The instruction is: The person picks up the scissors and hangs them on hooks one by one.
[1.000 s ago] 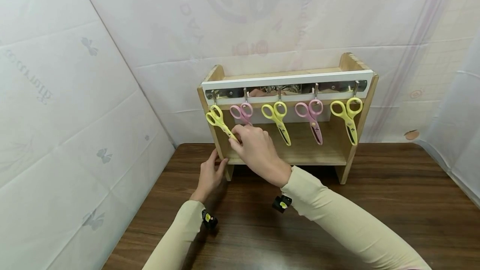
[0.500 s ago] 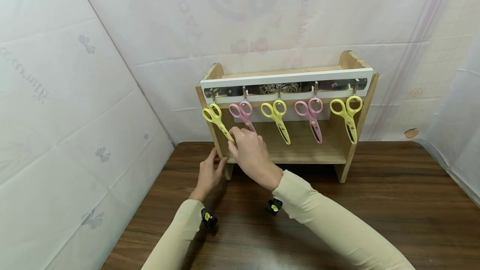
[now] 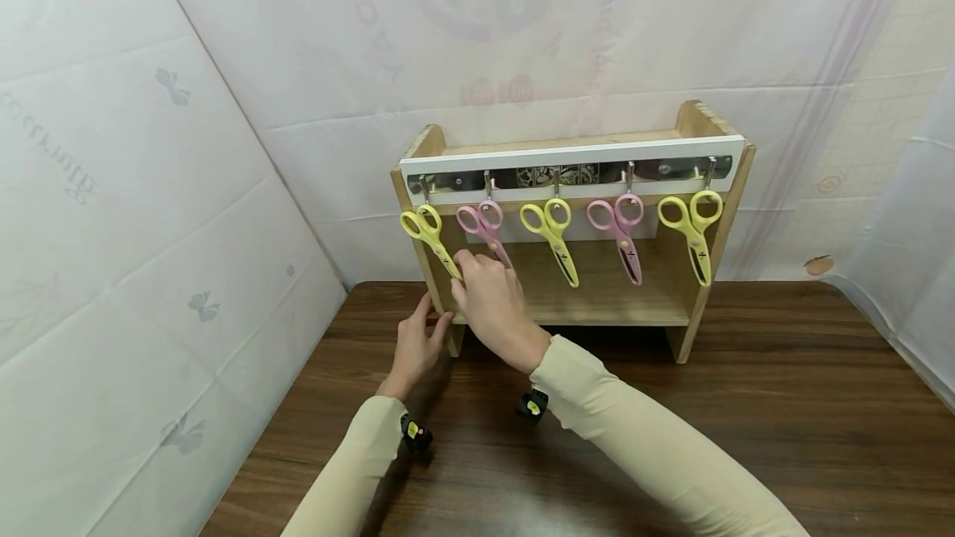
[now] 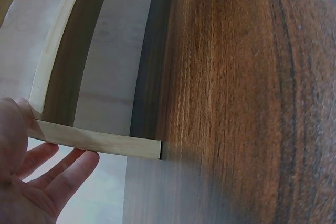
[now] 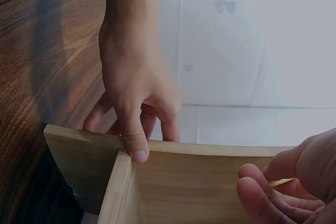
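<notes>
My right hand (image 3: 492,301) pinches the blade end of the leftmost yellow scissors (image 3: 438,250), whose handle loop hangs on the first hook of a wooden shelf (image 3: 597,317). Their tips are hidden by the fingers; in the right wrist view a sliver of yellow shows between them. Low on the shelf's left side, my left hand (image 3: 418,346) grips the side board (image 4: 100,141), thumb in front and fingers behind. Right of the held pair hang pink scissors (image 3: 487,228), yellow scissors (image 3: 553,232), more pink scissors (image 3: 618,232) and yellow scissors (image 3: 695,232).
The hooks sit on a shiny metal strip (image 3: 485,181) across the shelf's white front rail (image 3: 522,158). A dark wood table (image 3: 783,371) carries the shelf. Pale printed cloth (image 3: 336,40) covers the walls behind and at the left.
My right hand has shifted slightly left, swinging the leftmost yellow scissors a little that way. More of the neighbouring pink scissors shows. My left hand keeps its place.
</notes>
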Available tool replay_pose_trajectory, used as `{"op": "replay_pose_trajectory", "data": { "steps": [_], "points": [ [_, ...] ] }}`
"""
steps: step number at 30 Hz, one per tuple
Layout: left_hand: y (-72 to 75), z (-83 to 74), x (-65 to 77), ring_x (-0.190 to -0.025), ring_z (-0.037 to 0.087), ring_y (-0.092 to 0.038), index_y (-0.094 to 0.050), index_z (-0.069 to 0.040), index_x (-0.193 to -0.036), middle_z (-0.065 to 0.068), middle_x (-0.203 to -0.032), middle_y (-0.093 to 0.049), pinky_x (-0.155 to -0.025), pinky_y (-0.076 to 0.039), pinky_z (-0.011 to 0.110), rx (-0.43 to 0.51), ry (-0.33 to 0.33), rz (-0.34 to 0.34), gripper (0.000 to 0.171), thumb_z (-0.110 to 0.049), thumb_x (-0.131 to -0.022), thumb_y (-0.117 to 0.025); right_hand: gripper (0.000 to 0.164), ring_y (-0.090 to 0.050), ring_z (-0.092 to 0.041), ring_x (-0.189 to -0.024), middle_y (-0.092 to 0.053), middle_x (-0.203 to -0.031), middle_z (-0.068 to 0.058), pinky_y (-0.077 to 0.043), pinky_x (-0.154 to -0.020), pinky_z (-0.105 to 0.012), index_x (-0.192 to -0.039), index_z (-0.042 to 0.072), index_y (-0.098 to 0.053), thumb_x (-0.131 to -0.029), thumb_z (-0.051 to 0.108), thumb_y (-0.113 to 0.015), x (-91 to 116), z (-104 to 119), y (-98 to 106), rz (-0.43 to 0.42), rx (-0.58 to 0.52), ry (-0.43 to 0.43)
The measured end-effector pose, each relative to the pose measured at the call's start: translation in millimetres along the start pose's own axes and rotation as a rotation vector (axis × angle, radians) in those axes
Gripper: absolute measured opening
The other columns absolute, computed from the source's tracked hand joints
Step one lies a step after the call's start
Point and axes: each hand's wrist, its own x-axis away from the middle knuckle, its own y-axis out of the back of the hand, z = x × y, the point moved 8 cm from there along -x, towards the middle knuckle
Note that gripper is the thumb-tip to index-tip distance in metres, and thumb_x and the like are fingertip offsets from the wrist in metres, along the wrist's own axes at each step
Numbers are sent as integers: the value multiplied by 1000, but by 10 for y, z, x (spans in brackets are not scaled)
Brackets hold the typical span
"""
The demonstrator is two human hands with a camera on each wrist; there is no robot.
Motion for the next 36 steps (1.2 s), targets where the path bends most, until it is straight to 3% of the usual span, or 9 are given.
{"op": "replay_pose_trajectory", "data": {
  "steps": [9,36],
  "points": [
    [2,7,7,-103,39,-72,-53,-3,-143,24,-122,-70,-84,-60,56,-23,23,-3,42,-14,-104,-64,16,-66,-19,-61,-69,-81,-6,-58,-56,-37,-109,3,-70,-95,10,-74,-13,-2,-34,2,4,3],
    [3,-15,16,-102,39,-72,-53,-2,-143,23,-120,-70,-82,-60,56,-3,11,-3,42,-13,-104,-64,22,-63,-16,-58,-69,-84,-6,-54,-51,-32,-117,4,-70,-97,12,-73,11,-4,-35,18,-5,-10]
  ]
}}
